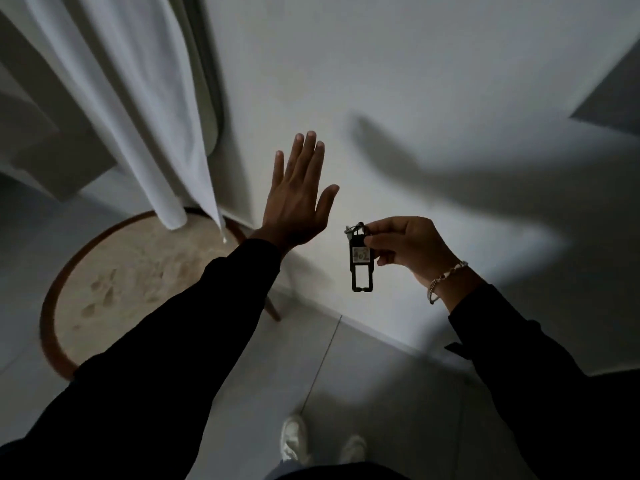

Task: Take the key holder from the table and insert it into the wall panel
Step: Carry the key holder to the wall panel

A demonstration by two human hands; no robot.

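Note:
The key holder [361, 268] is a flat black plastic tag with a white numbered label and a metal ring at its top. It hangs upright in the air in front of the white wall [415, 81]. My right hand [408, 245] pinches its upper end between thumb and fingers. My left hand [298, 192] is raised flat to the left of it, fingers spread and pointing up, holding nothing, close to the wall. The round wooden table [114, 271] stands below on the left. No wall panel shows in this view.
A white curtain [138, 98] hangs over the table's far edge. A dark-edged shape [616, 95] sits at the right border. The tiled floor [363, 382] and my white shoes [294, 438] lie below. The room is dim, with a hand shadow on the wall.

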